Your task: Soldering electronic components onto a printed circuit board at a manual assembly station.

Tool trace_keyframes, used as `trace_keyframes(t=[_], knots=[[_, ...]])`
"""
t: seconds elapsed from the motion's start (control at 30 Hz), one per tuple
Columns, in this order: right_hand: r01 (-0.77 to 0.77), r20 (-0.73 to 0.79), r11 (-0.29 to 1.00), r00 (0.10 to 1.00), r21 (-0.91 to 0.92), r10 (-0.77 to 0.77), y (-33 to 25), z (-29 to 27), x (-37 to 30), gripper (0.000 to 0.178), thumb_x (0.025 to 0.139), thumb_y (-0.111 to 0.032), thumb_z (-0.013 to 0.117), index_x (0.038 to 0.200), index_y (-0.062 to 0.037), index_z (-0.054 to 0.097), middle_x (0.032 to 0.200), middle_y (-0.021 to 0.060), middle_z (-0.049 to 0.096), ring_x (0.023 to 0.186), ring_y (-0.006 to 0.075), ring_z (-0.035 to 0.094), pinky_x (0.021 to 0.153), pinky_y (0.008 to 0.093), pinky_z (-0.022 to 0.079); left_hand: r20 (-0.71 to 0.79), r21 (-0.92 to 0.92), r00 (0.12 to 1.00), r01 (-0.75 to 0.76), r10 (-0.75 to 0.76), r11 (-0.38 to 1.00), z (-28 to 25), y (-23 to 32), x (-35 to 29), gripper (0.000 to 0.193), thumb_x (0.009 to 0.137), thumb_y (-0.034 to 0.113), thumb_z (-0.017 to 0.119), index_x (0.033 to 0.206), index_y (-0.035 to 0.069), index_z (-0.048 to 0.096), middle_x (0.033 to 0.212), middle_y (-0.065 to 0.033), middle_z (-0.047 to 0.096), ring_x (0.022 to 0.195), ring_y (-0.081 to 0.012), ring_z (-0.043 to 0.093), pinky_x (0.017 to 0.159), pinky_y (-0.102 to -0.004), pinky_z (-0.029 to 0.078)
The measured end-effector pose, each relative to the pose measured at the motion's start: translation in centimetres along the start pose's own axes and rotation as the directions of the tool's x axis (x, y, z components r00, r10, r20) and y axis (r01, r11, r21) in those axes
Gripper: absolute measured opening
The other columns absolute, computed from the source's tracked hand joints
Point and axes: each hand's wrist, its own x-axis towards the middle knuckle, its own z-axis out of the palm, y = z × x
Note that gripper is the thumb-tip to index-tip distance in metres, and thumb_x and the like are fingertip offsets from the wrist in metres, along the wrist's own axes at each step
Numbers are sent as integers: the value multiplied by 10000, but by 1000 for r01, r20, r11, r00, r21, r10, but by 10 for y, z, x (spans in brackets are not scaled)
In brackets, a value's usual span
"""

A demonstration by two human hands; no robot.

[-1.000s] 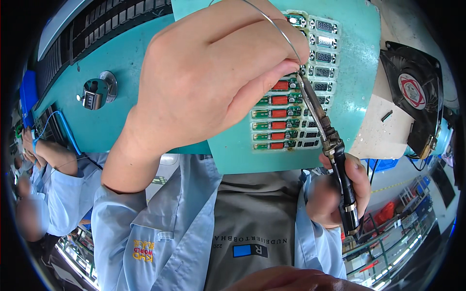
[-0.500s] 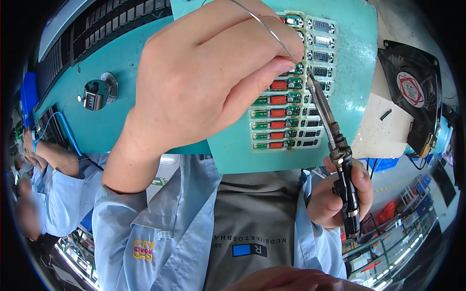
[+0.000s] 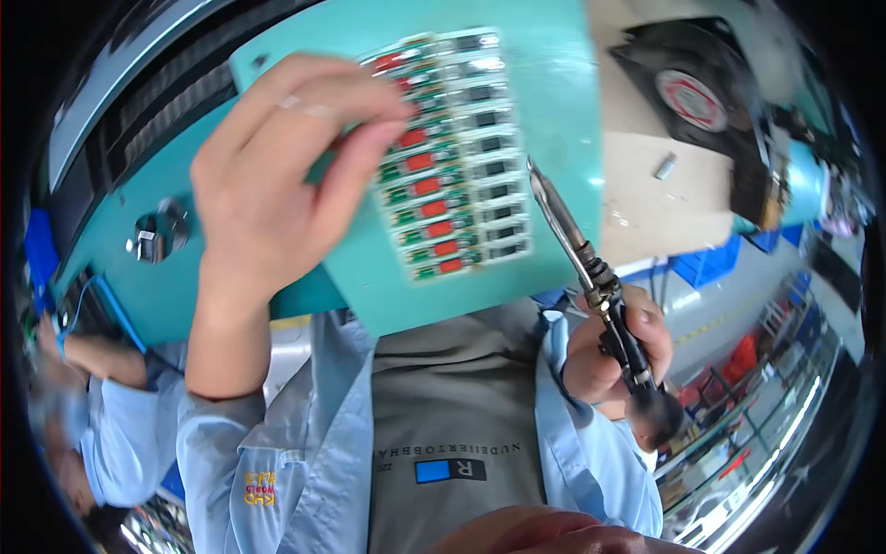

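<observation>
Two columns of small green circuit boards with red and black parts (image 3: 443, 157) sit in a flat teal metal fixture plate (image 3: 554, 111), which fills the upper middle of the view and is the largest thing in hand. The plate lies on a pale worktop (image 3: 646, 198), where a square black cooling fan (image 3: 706, 97) and a small grey metal cylinder (image 3: 664, 167) sit to the right. The left hand (image 3: 277, 175) rests on the plate with its fingers curled loosely over the left column of boards, touching them; whether it pinches anything I cannot tell. The right hand (image 3: 614, 355) is closed around the black handle of a soldering iron with a long metal tip (image 3: 591, 277). That tip points toward the lower right of the boards but stands just beside them, not touching. Motion blur hides the joints, so I cannot tell how many boards are soldered; judging by the lifted iron, work on the strip is underway rather than finished.
</observation>
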Motion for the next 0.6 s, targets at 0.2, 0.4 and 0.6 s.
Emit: trace_keyframes(t=[0.2,0.4,0.6], knots=[[-109,-620,994,780,-1,85,10,-36,-47,426,966,-278,690,1284,-20,574,997,173,672,788,242,641,739,346,532,-41,-1,992,121,-121,993,-1,15,-3,154,821,-67,724,946,24,720,982,-69,704,757,-166,605,668,-266,496],[-239,-712,955,701,-177,43,34,-78,18,338,981,-156,630,1283,-4,621,974,157,714,786,191,649,709,272,519,-21,40,994,111,-110,993,-7,19,-3,143,827,-60,714,946,19,704,977,-66,699,746,-152,582,653,-255,478],[-230,-604,925,797,-302,2,60,-75,62,354,978,-76,641,1322,6,627,1075,178,737,866,188,683,719,255,519,-59,69,989,137,-133,988,-18,25,0,128,829,-46,700,935,25,687,963,-58,689,723,-137,547,617,-238,428]])
